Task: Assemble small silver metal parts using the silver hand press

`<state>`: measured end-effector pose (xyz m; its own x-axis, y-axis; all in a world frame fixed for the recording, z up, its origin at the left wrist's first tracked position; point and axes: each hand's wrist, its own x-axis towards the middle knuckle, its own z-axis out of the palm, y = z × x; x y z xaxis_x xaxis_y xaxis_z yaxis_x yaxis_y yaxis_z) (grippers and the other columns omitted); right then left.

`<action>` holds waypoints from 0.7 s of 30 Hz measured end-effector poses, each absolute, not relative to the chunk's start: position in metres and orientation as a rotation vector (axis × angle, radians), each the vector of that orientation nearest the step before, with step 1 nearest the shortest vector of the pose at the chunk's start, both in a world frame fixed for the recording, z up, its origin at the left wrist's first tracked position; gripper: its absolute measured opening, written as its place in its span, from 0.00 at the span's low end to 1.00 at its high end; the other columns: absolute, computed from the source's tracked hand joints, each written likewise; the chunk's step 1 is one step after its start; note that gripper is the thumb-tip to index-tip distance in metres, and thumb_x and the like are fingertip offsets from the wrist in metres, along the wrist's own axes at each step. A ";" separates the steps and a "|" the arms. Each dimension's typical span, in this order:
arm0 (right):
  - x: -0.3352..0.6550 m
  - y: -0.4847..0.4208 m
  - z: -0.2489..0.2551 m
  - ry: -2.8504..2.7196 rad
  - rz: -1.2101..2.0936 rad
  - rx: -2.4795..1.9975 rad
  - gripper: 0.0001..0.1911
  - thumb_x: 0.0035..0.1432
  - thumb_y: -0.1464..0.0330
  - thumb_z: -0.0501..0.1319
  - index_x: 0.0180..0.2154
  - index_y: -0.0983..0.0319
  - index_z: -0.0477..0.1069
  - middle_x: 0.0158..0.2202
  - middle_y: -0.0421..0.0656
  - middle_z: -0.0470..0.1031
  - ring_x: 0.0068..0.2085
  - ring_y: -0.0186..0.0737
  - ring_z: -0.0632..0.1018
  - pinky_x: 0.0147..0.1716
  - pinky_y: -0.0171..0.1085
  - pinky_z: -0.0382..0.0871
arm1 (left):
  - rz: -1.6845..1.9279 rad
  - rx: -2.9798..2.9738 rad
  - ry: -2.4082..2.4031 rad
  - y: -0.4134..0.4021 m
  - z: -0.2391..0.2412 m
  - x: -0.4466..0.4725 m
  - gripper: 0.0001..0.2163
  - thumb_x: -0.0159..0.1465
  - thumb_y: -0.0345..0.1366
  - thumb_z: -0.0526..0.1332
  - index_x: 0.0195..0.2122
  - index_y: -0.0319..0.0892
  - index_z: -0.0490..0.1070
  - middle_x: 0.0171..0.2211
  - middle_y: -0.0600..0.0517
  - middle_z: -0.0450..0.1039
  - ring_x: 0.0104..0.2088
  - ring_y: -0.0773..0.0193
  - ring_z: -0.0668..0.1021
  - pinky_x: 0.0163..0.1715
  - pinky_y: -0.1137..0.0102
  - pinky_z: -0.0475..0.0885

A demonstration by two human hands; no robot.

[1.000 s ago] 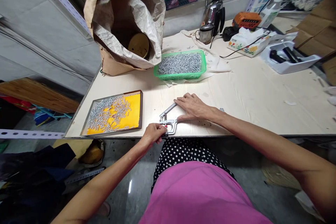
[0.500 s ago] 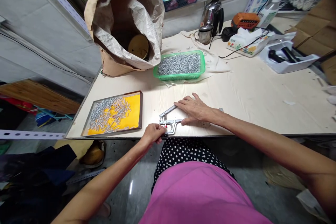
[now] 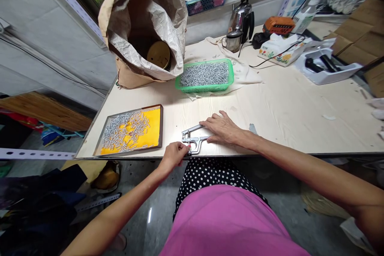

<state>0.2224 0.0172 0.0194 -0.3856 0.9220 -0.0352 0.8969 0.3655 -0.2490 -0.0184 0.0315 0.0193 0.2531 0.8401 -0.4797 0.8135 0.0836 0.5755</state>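
Note:
Silver hand press pliers lie at the table's front edge, their handles spread apart and a spring showing near the jaws. My right hand is on the handle ends, fingers over the upper handle and thumb by the lower one. At the jaw end, my left hand is closed in a pinch, its fingertips against the tool. A small red spot shows there; whatever the fingertips hold is too small to make out. Left of the pliers, a shallow tray with a yellow bottom holds many small silver metal pins.
A green basket full of similar metal pieces stands behind the pliers. Beside it is a large open sack. A grey flat piece lies by my right forearm. Farther back are a kettle, metal cup and white tray.
The upper handle of the pliers has come down slightly towards the lower one. My right forearm has shifted a little, uncovering more of the grey piece. My left hand stays at the jaws.

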 end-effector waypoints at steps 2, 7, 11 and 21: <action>0.222 0.016 0.020 -2.493 0.354 -1.669 0.31 0.56 0.58 0.66 0.58 0.61 0.64 0.50 0.50 0.75 0.51 0.54 0.69 0.54 0.55 0.50 | 0.127 2.066 1.508 0.024 0.023 -0.018 0.09 0.64 0.40 0.60 0.32 0.39 0.72 0.28 0.50 0.73 0.28 0.64 0.75 0.29 0.71 0.68; 0.221 0.014 0.017 -2.468 0.326 -1.649 0.32 0.57 0.59 0.66 0.59 0.61 0.62 0.50 0.50 0.75 0.51 0.54 0.69 0.53 0.54 0.52 | 0.185 2.655 1.147 0.026 0.023 0.007 0.16 0.64 0.39 0.62 0.51 0.42 0.67 0.48 0.45 0.71 0.50 0.53 0.72 0.47 0.61 0.70; 0.221 0.013 0.012 -2.447 0.313 -1.637 0.34 0.57 0.58 0.65 0.61 0.62 0.60 0.51 0.51 0.74 0.51 0.55 0.69 0.53 0.55 0.54 | 0.113 2.761 0.965 0.048 0.013 0.033 0.27 0.60 0.37 0.65 0.59 0.40 0.58 0.57 0.41 0.65 0.57 0.49 0.67 0.56 0.54 0.66; 0.234 0.011 0.008 -2.448 0.357 -1.734 0.36 0.50 0.58 0.70 0.57 0.67 0.64 0.53 0.56 0.69 0.51 0.54 0.69 0.46 0.46 0.66 | -0.170 2.854 0.837 0.071 0.020 0.048 0.28 0.60 0.43 0.64 0.58 0.37 0.59 0.50 0.42 0.68 0.50 0.50 0.69 0.50 0.58 0.68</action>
